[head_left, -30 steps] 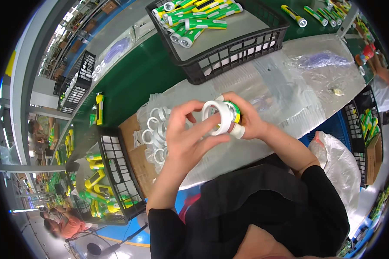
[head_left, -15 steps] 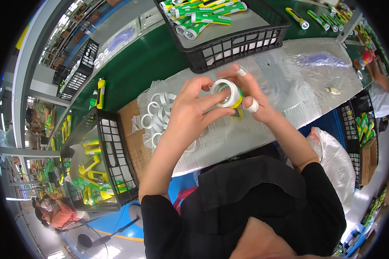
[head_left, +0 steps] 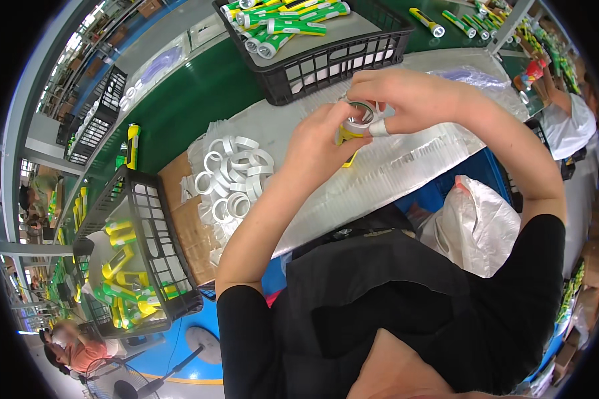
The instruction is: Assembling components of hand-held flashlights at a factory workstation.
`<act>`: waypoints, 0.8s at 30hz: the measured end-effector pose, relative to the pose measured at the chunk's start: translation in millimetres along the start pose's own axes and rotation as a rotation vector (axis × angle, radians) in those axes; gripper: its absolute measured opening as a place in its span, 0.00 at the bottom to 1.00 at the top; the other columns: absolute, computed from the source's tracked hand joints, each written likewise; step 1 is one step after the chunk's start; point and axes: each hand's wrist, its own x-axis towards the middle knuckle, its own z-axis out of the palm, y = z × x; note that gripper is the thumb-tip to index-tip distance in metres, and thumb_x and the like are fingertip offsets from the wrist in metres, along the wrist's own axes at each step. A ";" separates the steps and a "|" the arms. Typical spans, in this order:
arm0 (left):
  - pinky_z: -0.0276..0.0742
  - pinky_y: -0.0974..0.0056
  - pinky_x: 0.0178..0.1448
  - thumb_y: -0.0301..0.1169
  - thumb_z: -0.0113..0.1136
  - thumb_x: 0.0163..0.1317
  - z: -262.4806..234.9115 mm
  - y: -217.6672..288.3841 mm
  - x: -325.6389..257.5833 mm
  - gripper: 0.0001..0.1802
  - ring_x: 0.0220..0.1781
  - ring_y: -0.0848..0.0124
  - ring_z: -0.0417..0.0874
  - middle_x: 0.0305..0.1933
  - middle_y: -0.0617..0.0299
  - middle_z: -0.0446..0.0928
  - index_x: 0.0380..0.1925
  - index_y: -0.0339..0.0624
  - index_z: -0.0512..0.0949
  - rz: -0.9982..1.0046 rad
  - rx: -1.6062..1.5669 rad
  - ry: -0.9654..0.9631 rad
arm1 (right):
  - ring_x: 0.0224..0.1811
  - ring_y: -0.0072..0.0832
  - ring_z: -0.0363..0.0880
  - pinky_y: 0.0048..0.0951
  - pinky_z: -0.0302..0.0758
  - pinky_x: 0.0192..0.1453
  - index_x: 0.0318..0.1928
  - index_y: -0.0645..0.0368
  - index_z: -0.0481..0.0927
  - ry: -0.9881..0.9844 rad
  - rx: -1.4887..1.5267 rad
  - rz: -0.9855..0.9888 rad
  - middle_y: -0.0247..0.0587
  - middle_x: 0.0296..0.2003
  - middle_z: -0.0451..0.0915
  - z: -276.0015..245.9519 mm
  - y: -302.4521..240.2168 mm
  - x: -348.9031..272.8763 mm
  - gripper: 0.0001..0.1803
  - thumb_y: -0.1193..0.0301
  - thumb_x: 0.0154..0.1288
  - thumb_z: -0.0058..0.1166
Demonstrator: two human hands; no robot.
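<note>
My left hand is closed around a yellow-and-green flashlight, its head turned up toward me. From the far side, my right hand arches over and grips the white ring at the flashlight's head with thumb and fingers. A white cover wraps the right thumb tip. Fingers partly hide the flashlight's body and the ring's far side. Left of my hands, a heap of loose white rings lies on the plastic-covered table.
Beyond my hands stands a black crate of green-and-yellow flashlights. Another black crate with yellow-and-green parts stands at left. A white sack is by my right side. Single flashlights lie on the green surface. Other people work at both sides.
My right hand has swung up and over the flashlight's head, its elbow raised outward. The left hand has shifted from the ring's opening to around the flashlight. The whole view has shifted slightly.
</note>
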 end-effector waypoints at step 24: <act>0.77 0.58 0.41 0.30 0.76 0.41 14.6 -9.0 2.9 0.21 0.38 0.61 0.82 0.34 0.60 0.79 0.38 0.50 0.79 0.002 0.027 0.105 | 0.26 0.44 0.78 0.42 0.72 0.32 0.32 0.63 0.76 0.098 -0.104 0.061 0.47 0.24 0.77 10.5 -5.3 12.4 0.24 0.53 0.46 0.65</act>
